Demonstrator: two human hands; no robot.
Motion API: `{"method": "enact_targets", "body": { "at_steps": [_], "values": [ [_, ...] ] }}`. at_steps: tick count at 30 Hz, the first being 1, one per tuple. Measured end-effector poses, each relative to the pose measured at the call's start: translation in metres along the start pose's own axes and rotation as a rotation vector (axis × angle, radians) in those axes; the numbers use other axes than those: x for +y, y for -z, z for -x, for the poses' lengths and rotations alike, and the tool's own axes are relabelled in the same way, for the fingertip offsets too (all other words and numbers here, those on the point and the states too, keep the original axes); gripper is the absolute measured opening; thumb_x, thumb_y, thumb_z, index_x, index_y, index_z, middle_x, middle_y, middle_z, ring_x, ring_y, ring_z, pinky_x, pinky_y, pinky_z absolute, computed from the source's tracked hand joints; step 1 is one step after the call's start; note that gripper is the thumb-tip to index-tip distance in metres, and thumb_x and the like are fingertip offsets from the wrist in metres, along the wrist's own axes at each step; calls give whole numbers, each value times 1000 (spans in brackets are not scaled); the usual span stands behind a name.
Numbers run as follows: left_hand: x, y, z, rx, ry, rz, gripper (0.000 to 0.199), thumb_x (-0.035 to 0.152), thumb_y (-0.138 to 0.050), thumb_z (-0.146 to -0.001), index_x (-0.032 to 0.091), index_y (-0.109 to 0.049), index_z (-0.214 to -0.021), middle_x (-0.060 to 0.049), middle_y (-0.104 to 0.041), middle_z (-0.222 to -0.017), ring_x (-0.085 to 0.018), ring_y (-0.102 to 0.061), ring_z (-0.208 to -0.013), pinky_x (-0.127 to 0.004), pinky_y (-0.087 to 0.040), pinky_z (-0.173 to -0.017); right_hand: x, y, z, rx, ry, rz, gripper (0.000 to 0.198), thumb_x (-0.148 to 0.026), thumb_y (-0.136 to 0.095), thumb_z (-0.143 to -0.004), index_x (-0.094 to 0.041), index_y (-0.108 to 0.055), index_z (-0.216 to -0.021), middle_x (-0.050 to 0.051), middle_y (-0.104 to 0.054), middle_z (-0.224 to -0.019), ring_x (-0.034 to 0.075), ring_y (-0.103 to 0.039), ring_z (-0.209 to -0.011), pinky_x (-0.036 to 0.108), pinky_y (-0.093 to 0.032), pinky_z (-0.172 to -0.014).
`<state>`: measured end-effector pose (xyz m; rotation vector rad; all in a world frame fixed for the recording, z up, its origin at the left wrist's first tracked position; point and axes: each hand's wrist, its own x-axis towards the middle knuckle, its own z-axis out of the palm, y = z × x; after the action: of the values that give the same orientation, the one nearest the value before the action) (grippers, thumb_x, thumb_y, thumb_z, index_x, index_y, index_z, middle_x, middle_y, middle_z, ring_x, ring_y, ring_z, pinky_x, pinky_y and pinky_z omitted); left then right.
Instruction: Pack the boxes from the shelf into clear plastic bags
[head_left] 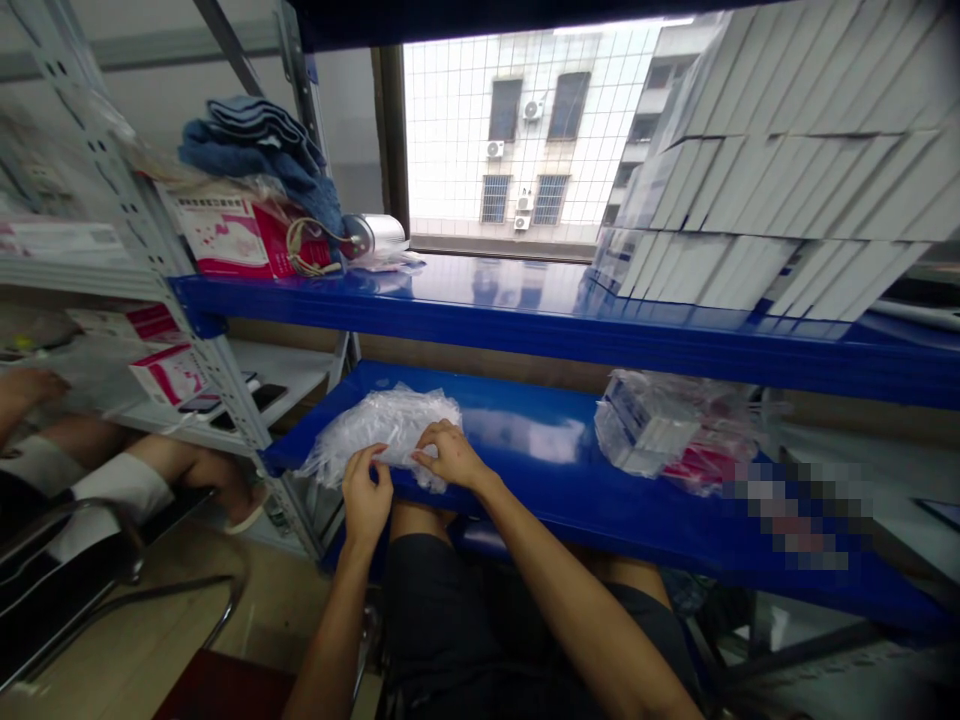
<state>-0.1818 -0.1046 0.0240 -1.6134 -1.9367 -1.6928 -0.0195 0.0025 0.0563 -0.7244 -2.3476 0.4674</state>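
A loose heap of clear plastic bags (375,415) lies on the left part of the blue lower shelf (525,480). At the heap's front edge, my left hand (367,495) is curled, thumb and forefinger pinched at the thin film. Just right of it, my right hand (452,458) bends over the same heap, its fingers closed on the clear plastic. The film between the two hands is see-through, so its outline is hard to follow.
Plastic-wrapped small boxes (649,425) stand right on the lower shelf. Overhead, the blue upper shelf (450,310) bears stacked white boxes (787,190), a pink-and-white box (225,235) and folded denim (255,145). Another person's hand (30,395) is at far left, near a metal-framed chair (127,535).
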Motion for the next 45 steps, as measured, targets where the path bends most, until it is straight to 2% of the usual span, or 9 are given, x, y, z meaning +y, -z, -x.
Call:
{"method": "enact_targets", "body": {
  "at_steps": [8, 14, 21, 26, 29, 33, 35, 40, 45],
  "values": [
    [39, 2, -21, 40, -182, -176, 25, 22, -57, -91, 24, -76, -106, -11, -63, -135, -39, -38, -142, -59, -35, -115, -5, 62, -6, 303, -75, -436, 26, -23, -49, -93, -21, -65, -114, 5, -76, -98, 18, -71, -86, 29, -55, -77],
    [94, -23, -52, -95, -367, -64, 25, 28, -54, -97, 25, -77, -109, -10, -66, -132, -36, -35, -147, -58, -31, -120, -14, 144, 24, 197, 45, -147, 36, -5, -39, -78, -20, -72, -73, 4, -73, -92, 18, -69, -91, 31, -51, -88],
    [150, -68, -58, -415, -570, 57, 27, 39, -58, -96, 26, -81, -94, -6, -50, -155, -36, -22, -155, -60, -28, -122, -12, 194, 65, 192, -26, 112, 28, -7, -55, -76, -21, -78, -84, 3, -71, -93, 17, -65, -82, 27, -49, -79],
    [161, -113, -57, -598, -550, -79, 32, 33, -66, -87, 22, -73, -58, -12, -68, -134, -39, -41, -146, -58, -30, -121, 5, 212, 99, 166, -57, 317, 38, 0, -50, -80, -20, -80, -89, 6, -67, -103, 18, -66, -87, 28, -49, -84],
    [161, -129, -56, -584, -508, -322, 10, 23, -84, -68, 20, -79, -75, -20, -64, -139, -50, -39, -144, -68, -30, -116, 8, 222, 117, 99, -150, 484, 36, 0, -51, -81, -20, -80, -88, 8, -68, -116, 17, -67, -77, 29, -50, -77],
    [164, -128, -55, -675, -398, -550, 121, 19, -99, -45, 42, -46, -151, -14, -27, -169, -58, -34, -144, -76, -36, -106, 2, 231, 130, -51, -284, 711, 29, -4, -58, -80, -19, -80, -91, 11, -67, -133, 23, -72, -86, 32, -50, -80],
    [165, -123, -55, -802, -303, -552, 139, 15, -96, -50, 50, -18, -160, -14, -7, -173, -54, -46, -138, -63, -51, -98, 1, 233, 133, -84, -388, 797, 26, -7, -58, -82, -16, -80, -93, 15, -71, -127, 28, -71, -98, 34, -50, -86],
    [160, -122, -48, -871, -262, -99, 103, 13, -75, -72, 32, -27, -161, -15, -49, -149, -22, -72, -102, -33, -57, -91, 16, 226, 135, 70, -614, 779, 25, -15, -54, -89, -12, -79, -95, 19, -76, -102, 32, -66, -113, 37, -46, -97],
    [167, -127, -31, -681, -309, 30, 51, 25, -64, -88, 23, -59, -139, -10, -61, -121, -21, -70, -95, -36, -56, -93, 36, 211, 135, 126, -596, 533, 25, -16, -65, -85, -18, -76, -107, 10, -70, -114, 19, -69, -97, 26, -49, -90]
  ]
}}
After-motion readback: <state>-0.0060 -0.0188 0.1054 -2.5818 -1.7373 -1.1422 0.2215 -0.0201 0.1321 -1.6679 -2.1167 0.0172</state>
